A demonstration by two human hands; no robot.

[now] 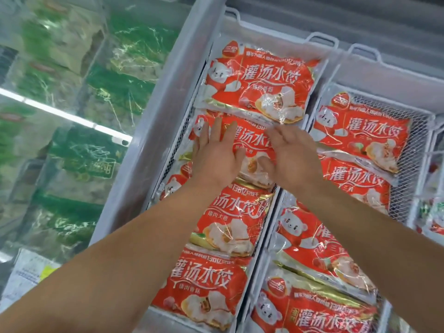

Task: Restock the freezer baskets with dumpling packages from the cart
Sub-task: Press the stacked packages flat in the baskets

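Note:
Red dumpling packages fill white wire freezer baskets [319, 68]. My left hand [216, 152] lies flat, fingers spread, on a red package [249, 145] in the upper left basket. My right hand [288, 152] rests on the same package's right side, fingers apart and slightly curled. Just beyond it lies another red package [259, 85], overlapping its far edge. More red packages [230, 219] lie nearer to me under my forearms. The cart is out of view.
A second column of baskets on the right holds red packages [360, 135]. A white freezer frame [163, 111] divides these from a closed glass lid [60, 104] on the left, over green packages. Another basket shows at the far right edge [432, 212].

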